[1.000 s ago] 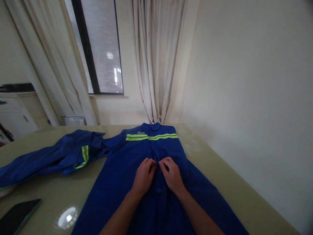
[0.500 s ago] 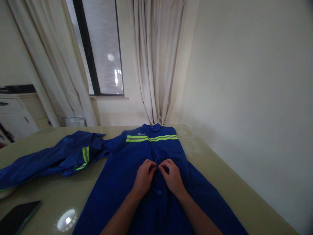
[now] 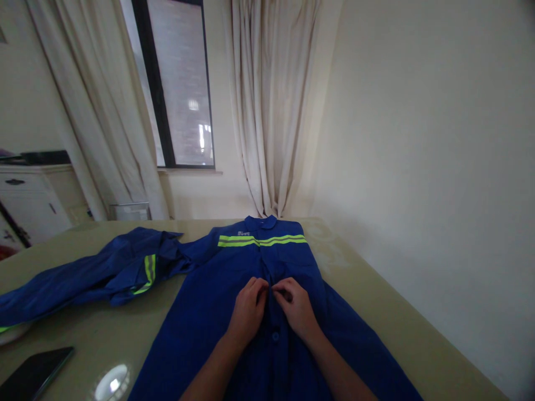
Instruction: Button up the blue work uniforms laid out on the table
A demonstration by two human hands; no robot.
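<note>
A blue work jacket (image 3: pixel 209 295) with a yellow-green reflective band across its chest lies front up, its collar pointing away from me. My left hand (image 3: pixel 249 306) pinches the front placket from the left, thumb and forefinger together. Facing it, my right hand (image 3: pixel 296 306) pinches the placket's other side, the fingertips of both hands nearly meeting. Whatever small part sits between the fingertips is hidden. Just below my hands a round blue button (image 3: pixel 275 336) shows on the placket.
The jacket rests on a glossy greenish table (image 3: pixel 368 278) along a bare wall (image 3: pixel 426 139). At the left lie more blue cloth with a reflective band (image 3: pixel 100 273) and a dark tablet-like device (image 3: pixel 35 370). Curtains (image 3: pixel 271 111) hang beyond the far edge.
Both hands stay pinched at nearly the same spot on the placket, with only slight finger movement. The whole view has shifted a little, so everything appears slightly lower.
</note>
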